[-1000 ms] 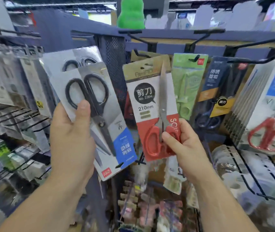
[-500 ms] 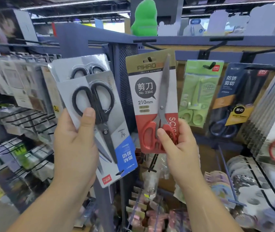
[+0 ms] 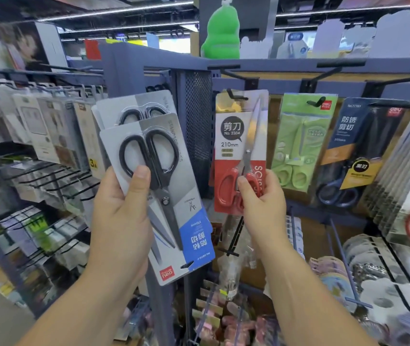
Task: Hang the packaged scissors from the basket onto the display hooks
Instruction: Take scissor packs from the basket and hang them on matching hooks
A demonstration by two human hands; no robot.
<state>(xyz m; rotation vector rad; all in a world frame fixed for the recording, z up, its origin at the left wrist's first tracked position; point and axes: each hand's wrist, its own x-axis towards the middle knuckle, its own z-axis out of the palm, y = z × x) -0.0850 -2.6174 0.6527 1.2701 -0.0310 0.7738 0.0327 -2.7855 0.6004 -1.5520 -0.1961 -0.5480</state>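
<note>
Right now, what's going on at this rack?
A person is stocking packaged scissors. The right hand pinches the red-handled scissors pack by its lower end, and the pack's top hole appears to sit over the tip of a display hook. The left hand holds two black-handled scissors packs, stacked and upside down, beside the rack. A green scissors pack and a dark blue scissors pack already hang on hooks to the right.
</note>
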